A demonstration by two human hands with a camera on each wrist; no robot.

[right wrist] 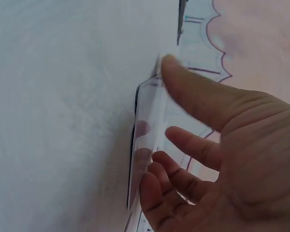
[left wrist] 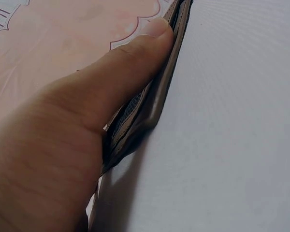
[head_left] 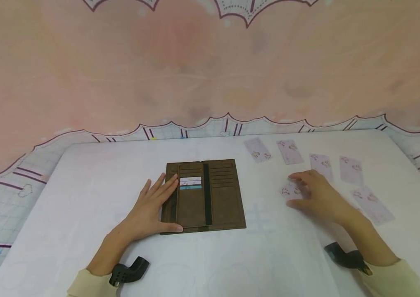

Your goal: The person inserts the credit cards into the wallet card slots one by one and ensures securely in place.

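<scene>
A brown bifold card wallet [head_left: 228,206] lies spread out on the white table. White and blue cards [head_left: 190,184] show in slots of its left panel. My left hand [head_left: 149,212] rests over the wallet's left edge, fingers spread and thumb along the bottom edge. In the left wrist view, the thumb [left wrist: 130,60] presses on the wallet's layered edge [left wrist: 159,96]. My right hand [head_left: 323,198] is over a pale patterned card [head_left: 288,191], thumb and fingertips apart at its edges. The right wrist view shows this card [right wrist: 147,116] beside the thumb and loosely bent fingers.
Several similar cards lie spread at the right of the table, among them one at the far side [head_left: 257,149] and one beyond the right wrist [head_left: 373,206]. Black wrist cameras [head_left: 129,271] sit on both wrists. A patterned cloth [head_left: 195,82] hangs behind the table [head_left: 120,161].
</scene>
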